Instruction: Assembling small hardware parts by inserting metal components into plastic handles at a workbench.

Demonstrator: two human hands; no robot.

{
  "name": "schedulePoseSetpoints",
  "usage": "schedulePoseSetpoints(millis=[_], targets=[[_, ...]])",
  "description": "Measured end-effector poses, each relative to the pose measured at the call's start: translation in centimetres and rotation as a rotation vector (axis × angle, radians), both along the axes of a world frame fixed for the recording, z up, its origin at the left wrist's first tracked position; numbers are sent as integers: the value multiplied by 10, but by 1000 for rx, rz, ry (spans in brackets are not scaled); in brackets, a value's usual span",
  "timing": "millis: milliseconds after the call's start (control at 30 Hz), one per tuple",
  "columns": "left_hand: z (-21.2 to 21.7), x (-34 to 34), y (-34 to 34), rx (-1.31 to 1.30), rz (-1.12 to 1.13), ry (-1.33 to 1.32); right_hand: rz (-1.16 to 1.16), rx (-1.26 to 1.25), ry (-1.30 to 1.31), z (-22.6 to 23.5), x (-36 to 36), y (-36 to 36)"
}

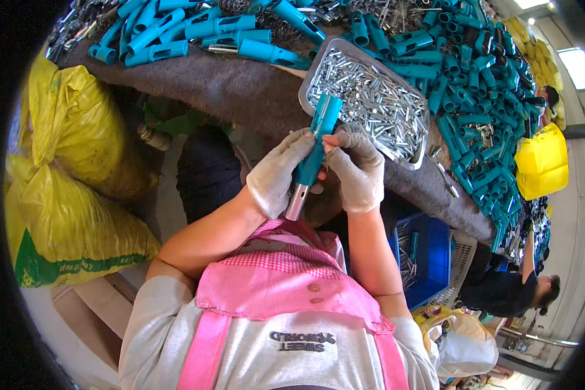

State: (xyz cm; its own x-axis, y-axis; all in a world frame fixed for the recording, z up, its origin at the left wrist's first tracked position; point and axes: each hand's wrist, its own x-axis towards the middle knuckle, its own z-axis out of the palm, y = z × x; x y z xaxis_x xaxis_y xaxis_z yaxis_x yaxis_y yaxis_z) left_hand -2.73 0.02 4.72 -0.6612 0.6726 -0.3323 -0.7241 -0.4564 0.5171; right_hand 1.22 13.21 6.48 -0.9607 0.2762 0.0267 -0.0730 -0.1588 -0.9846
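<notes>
Bench (253, 91): covered in dark cloth, it sweeps from 10 through 12 to about 3 o'clock of the head view.
Yellow sacks (78, 208): bulging, stacked at 9 o'clock.
Teal heap (461, 97): loose tubes piled on the bench at 2 o'clock, just beside the tray.
Blue crate (435, 260): at 4 o'clock, below the bench edge, with metal parts inside.
Tray (409, 160): grey, at 1 o'clock, just beyond the hands, a handy place for picking parts.
Left grip (273, 172): gloved, grasping the tube from 9 o'clock; keeping it firm here should stop the body from rolling.
Right grip (361, 172): gloved, closed in a pinch on the tube's 3 o'clock flank; whether a small part sits between the fingertips cannot be told. Light, square pressure would probably suit this better than force.
Teal tube (310, 168): between both hands, slanted, its slotted end toward 1 o'clock; turning the slot toward the eyes should help alignment.
Silver sleeve (297, 203): at the tube's 7 o'clock end, best kept clear of the apron.
Metal pins (364, 84): loose, filling the tray.
</notes>
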Motion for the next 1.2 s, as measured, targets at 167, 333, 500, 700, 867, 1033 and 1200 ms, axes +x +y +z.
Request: schedulePoseSetpoints(millis=[167, 333, 500, 700, 867, 1033, 1200], targets=[[-8, 1, -1, -4, 60, 188, -36, -304, -105, -11, 4, -5], [-16, 6, -1, -350, 253, 676, -25, -23, -195, -4, 3, -11], [-10, 0, -19, -138, 78, 222, -53, 992, 26, 33, -41, 39], [-15, -1, -27, -125, -16, 206, 156, 1598, -336, 32, -98, 61], [-5, -6, -33, -75, 31, 154, 330, 1651, -285, 42, -108, 56], [-3, -10, -30, -63, 76, 119, 416, 1640, -250, 54, -108, 60], [-9, -9, -34, -5, 8, 102, 341, 1734, -356, 62, -108, 44]])
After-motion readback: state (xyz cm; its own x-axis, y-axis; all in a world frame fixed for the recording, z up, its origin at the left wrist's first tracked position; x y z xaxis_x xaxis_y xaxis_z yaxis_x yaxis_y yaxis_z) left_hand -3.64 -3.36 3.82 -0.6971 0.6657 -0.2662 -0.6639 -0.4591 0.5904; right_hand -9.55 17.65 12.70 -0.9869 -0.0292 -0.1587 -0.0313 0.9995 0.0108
